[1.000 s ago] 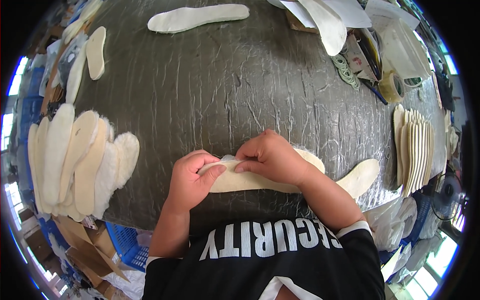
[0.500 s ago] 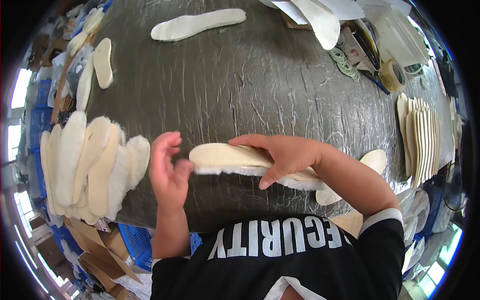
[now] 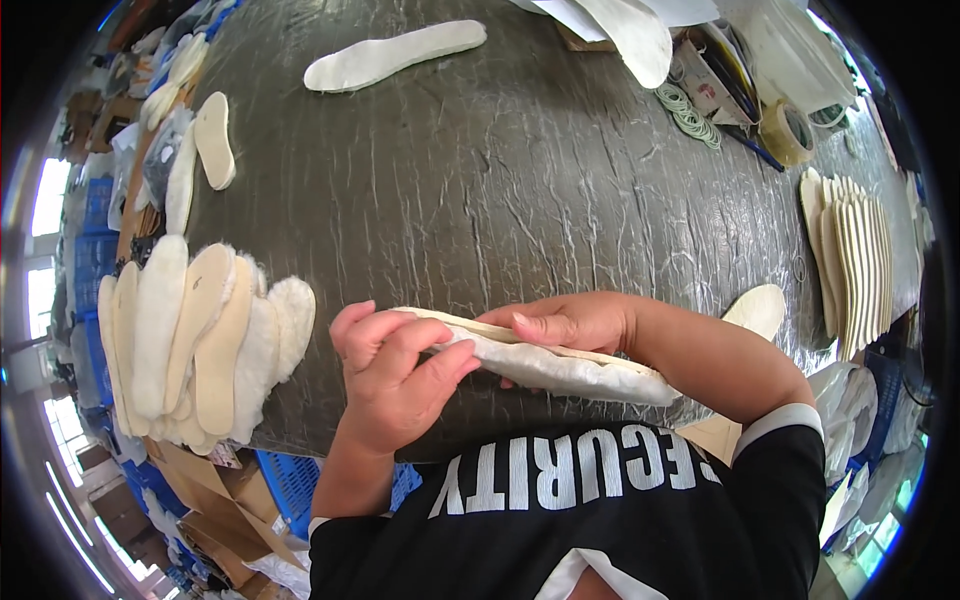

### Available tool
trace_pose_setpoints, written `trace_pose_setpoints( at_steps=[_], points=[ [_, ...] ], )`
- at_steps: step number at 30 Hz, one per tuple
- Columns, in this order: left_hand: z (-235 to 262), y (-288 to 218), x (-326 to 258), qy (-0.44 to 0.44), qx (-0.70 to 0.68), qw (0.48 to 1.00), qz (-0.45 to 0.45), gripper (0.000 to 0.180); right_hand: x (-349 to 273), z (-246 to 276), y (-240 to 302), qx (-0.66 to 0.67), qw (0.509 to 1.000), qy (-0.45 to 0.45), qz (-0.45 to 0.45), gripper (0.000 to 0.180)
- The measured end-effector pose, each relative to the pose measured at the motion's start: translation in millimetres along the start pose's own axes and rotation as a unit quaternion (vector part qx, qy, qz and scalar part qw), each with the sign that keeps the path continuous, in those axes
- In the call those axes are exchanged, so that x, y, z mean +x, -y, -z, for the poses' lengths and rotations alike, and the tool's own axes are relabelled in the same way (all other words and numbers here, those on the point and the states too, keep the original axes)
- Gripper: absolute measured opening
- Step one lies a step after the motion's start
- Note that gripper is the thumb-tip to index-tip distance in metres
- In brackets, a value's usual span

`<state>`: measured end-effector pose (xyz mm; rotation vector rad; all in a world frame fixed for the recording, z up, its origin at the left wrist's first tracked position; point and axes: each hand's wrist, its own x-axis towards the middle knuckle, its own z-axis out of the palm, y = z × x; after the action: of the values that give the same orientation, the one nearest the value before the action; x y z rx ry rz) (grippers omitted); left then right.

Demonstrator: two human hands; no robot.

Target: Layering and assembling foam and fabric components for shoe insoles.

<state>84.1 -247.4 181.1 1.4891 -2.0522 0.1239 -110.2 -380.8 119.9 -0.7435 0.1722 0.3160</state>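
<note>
A fleece insole [image 3: 570, 372], cream on its backing and white and fluffy on the other face, is held on edge near the front of the table. Gripping its left end is my left hand [image 3: 400, 370], with thumb on the fleece and fingers over the far side. My right hand [image 3: 560, 325] is closed around its middle from behind, thumb along the upper edge; some of those fingers are hidden. The fleece side faces me. To the left lies a spread pile of fleece insoles [image 3: 205, 340], some backing up, some fleece up.
A row of cream insoles [image 3: 855, 265] stands at the right, with a single insole [image 3: 757, 310] nearer my right arm. Another insole [image 3: 395, 57] lies at the far side. Tape [image 3: 787, 135], rubber bands [image 3: 690, 115] and a plastic tub [image 3: 795, 60] sit far right. Below the edge are blue crates [image 3: 290, 490].
My left hand has moved in from beside the insole and taken hold of its left end. The insole has tipped so that more of its fleece side shows.
</note>
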Motion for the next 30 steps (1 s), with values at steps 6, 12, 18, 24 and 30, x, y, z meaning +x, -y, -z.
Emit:
trace_pose_setpoints(
  at_steps=[6, 12, 18, 24, 30],
  points=[
    [-5, -8, 5, 0.071, -0.013, 0.997, 0.006, 0.027, 4, -1, -13, -0.012, 0.998, -0.043, -0.042, 0.078],
    [-8, -9, 13, 0.106, -0.022, 0.994, -0.007, 0.026, 6, 2, -21, -0.023, 0.996, -0.058, -0.058, 0.075],
    [-8, -12, 14, 0.137, -0.036, 0.990, 0.010, 0.017, 3, -9, -10, -0.034, 0.996, -0.073, -0.048, 0.070],
    [-13, -11, 15, 0.153, -0.075, 0.985, 0.010, 0.020, 9, 3, -25, -0.012, 0.996, -0.067, -0.052, 0.067],
    [-20, -10, 13, 0.131, -0.112, 0.984, 0.033, 0.015, 8, -3, -23, -0.080, 0.992, -0.096, -0.033, 0.070]
  ],
)
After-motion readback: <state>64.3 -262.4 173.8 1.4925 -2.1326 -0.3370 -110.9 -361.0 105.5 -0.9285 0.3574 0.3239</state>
